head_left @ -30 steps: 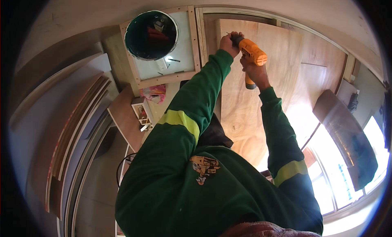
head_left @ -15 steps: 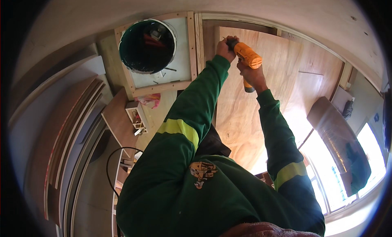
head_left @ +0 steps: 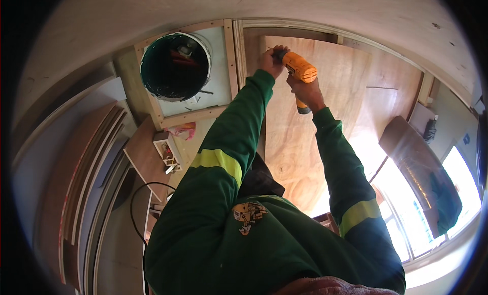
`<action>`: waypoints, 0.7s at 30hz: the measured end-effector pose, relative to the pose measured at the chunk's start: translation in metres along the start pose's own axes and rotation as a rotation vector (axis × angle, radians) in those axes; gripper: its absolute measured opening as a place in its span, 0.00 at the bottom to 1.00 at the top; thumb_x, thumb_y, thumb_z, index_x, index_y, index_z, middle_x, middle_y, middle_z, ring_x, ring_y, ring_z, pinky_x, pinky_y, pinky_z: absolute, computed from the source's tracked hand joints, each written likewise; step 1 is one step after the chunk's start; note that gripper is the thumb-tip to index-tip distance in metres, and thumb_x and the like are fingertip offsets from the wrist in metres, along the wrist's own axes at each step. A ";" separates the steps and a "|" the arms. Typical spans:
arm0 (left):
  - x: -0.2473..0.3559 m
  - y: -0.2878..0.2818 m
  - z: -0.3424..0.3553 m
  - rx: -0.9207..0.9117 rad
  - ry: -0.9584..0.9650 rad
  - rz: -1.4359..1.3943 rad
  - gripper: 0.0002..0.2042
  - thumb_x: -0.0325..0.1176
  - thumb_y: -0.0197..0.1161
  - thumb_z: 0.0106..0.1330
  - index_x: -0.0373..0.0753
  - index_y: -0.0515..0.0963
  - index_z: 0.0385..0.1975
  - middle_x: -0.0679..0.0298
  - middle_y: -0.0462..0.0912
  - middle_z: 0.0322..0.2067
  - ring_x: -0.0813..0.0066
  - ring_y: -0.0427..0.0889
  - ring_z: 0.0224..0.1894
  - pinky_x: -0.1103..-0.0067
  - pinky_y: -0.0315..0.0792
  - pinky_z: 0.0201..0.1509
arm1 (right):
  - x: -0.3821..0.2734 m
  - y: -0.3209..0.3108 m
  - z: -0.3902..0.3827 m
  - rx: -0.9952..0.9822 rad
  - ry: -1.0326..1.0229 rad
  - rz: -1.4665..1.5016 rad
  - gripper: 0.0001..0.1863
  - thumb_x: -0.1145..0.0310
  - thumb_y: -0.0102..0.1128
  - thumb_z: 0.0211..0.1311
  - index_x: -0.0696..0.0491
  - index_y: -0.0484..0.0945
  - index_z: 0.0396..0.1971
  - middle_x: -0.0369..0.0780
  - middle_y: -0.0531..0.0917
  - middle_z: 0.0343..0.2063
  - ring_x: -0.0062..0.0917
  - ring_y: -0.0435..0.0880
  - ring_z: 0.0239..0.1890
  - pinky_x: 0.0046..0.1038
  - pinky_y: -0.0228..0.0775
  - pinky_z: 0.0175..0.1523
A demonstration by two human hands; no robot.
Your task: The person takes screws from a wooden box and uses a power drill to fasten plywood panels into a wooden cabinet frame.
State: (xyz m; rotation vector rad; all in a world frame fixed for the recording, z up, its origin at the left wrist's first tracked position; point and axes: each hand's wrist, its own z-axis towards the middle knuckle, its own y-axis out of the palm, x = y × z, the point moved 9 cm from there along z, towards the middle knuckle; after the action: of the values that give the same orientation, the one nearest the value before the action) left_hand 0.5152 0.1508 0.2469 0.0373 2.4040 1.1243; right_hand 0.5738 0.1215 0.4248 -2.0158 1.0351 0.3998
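My right hand (head_left: 308, 91) is wrapped round the grip of an orange and black cordless drill (head_left: 301, 66). The drill's black nose points up and left, toward the far left corner of a broad plywood sheet (head_left: 292, 142). At that nose my left hand (head_left: 271, 62) is closed, its fingers curled beside the chuck. What those fingers pinch, and the bit itself, are hidden. Both arms reach far forward in green sleeves with yellow bands.
Left of the sheet, a dark-lined bucket (head_left: 203, 84) stands on a wood-framed white panel (head_left: 218, 41). Several boards (head_left: 84, 188) lean at the left, near a small box of tools (head_left: 168, 151) and a black cable (head_left: 133, 208). A rolled sheet (head_left: 414, 168) stands by the bright window at right.
The whole view has shifted slightly, so the things in it sit a little further left. Both hands and the drill keep about the same place over the plywood corner.
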 end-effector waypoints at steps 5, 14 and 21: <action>0.038 -0.035 0.023 0.177 0.028 0.067 0.12 0.33 0.46 0.74 0.30 0.73 0.37 0.51 0.79 0.41 0.54 0.80 0.45 0.59 0.73 0.59 | -0.023 0.000 0.004 -0.007 -0.071 -0.058 0.16 0.67 0.59 0.54 0.55 0.78 0.44 0.44 0.85 0.33 0.36 0.86 0.36 0.33 0.77 0.41; 0.040 -0.042 0.022 0.480 0.015 -0.024 0.06 0.25 0.47 0.73 0.29 0.70 0.39 0.51 0.78 0.39 0.57 0.80 0.45 0.60 0.74 0.59 | -0.032 0.005 0.007 0.002 0.046 -0.164 0.17 0.66 0.59 0.52 0.53 0.78 0.43 0.46 0.85 0.34 0.40 0.85 0.38 0.36 0.77 0.42; 0.041 -0.039 0.023 0.490 0.034 -0.006 0.02 0.25 0.48 0.72 0.35 0.67 0.38 0.57 0.74 0.31 0.61 0.79 0.36 0.60 0.80 0.50 | -0.026 0.004 0.008 0.006 0.082 -0.131 0.16 0.67 0.59 0.52 0.53 0.78 0.43 0.45 0.85 0.33 0.39 0.85 0.37 0.35 0.77 0.41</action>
State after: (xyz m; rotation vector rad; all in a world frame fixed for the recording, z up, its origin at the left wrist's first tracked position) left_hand 0.4958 0.1509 0.1887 0.1726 2.6489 0.5123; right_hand 0.5548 0.1400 0.4334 -2.0955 0.9455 0.2461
